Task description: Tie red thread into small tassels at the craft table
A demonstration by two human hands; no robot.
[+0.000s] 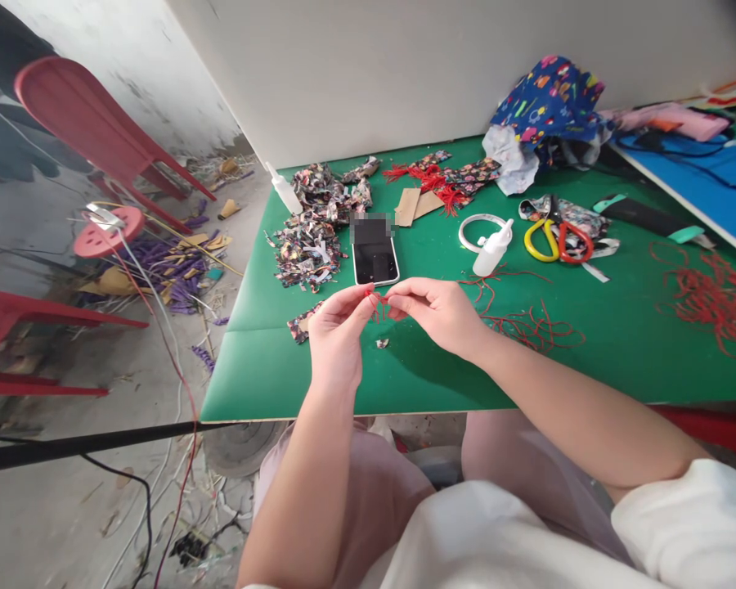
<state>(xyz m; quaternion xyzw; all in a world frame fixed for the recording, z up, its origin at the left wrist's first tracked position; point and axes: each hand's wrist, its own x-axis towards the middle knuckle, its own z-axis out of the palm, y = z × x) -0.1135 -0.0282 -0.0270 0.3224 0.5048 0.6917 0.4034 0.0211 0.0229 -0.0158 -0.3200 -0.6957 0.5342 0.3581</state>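
Thin red cord point(377, 304) is pinched between the fingertips of my left hand point(342, 325) and my right hand point(437, 313), which almost meet over the green tabletop. Short red ends hang down between them. A strip of floral fabric point(298, 327) lies beside my left hand, partly hidden by it. Just beyond my fingers is a black-screened phone point(376, 260) with a pale edge. Below the cord sits a small fabric scrap point(382, 343). Loose red cords point(536, 327) are spread behind my right forearm.
Floral fabric pieces point(311, 245) are heaped at the left with a white squeeze bottle point(287, 192). Another bottle point(494, 249), scissors point(558, 241) and a red cord pile point(720, 298) lie to the right. Red-tasselled strips point(433, 178) lie at the back. A red chair point(92, 123) stands left.
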